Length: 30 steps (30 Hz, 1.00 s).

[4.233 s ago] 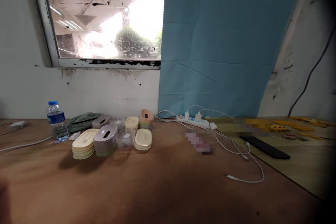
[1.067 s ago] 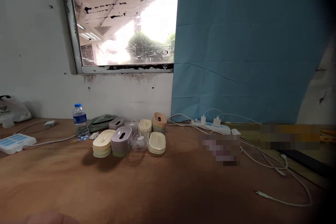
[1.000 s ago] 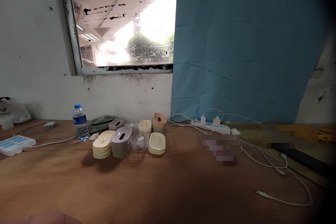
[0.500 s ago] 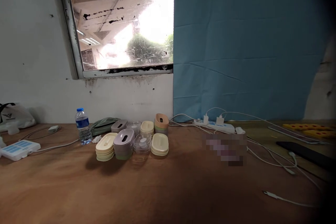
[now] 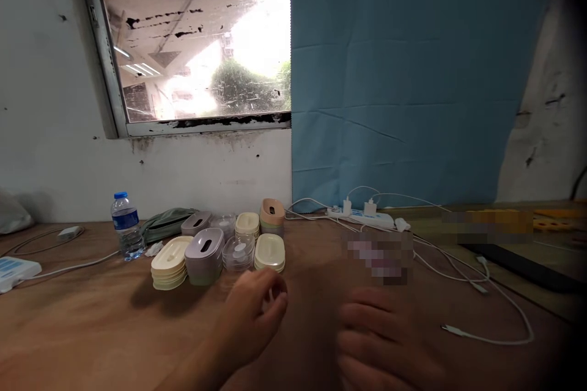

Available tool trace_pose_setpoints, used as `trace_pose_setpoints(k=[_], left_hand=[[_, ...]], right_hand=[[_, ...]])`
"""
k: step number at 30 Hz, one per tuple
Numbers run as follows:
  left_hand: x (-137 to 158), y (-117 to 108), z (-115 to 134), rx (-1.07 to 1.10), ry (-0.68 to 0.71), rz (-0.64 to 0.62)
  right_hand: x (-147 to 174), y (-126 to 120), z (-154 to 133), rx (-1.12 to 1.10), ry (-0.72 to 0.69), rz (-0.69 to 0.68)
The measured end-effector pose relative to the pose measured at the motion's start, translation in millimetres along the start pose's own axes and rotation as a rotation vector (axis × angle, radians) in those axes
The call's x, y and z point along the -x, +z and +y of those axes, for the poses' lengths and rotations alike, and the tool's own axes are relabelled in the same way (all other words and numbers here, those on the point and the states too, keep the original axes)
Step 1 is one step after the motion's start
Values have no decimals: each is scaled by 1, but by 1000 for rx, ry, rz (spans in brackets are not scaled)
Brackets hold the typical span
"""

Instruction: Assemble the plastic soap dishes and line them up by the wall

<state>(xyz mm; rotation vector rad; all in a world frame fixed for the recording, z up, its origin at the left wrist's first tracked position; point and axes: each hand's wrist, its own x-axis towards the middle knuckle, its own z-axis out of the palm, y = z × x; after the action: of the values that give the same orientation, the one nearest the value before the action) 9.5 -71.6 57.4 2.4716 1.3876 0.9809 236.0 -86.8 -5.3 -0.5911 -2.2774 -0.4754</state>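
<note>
My left hand is over the table just in front of the stacked boxes, its fingers loosely curled with a gap inside and no object visible. My right hand, smeared by motion, is low at the right over bare table; its fingertips are unclear. Nearest my left hand are a stack of clear lids and a stack of cream lids. To their left stand a purple-grey stack of boxes and another cream stack. Behind are a peach stack, a cream stack and a grey-purple one.
A water bottle and a green pouch stand left of the stacks. A power strip with chargers lies by the blue cloth. Loose white cables and a black flat object lie at the right.
Both my hands have come into view from below. The view has turned somewhat to the right, so the stacks sit further left in the picture.
</note>
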Motion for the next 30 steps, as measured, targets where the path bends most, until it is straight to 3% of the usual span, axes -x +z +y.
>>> trace_pose_setpoints(k=[3, 6, 11, 14, 22, 30], left_hand=[[-22, 38, -22, -257, -114, -278], [-26, 64, -42, -413, -136, -350], [-29, 76, -68, -430, -184, -290], [-30, 79, -78, -374, -229, -288], [-34, 77, -77, -202, -142, -119], [-54, 89, -87, -429, -16, -103]], right_hand=[[-36, 24, 36, 76, -272, -101], [-41, 48, 61, 145, -209, -167], [-20, 62, 81, 56, 203, -319], [-17, 61, 86, -43, 335, -338], [-15, 61, 82, -158, 437, -355], [-20, 60, 73, -123, 385, -471]])
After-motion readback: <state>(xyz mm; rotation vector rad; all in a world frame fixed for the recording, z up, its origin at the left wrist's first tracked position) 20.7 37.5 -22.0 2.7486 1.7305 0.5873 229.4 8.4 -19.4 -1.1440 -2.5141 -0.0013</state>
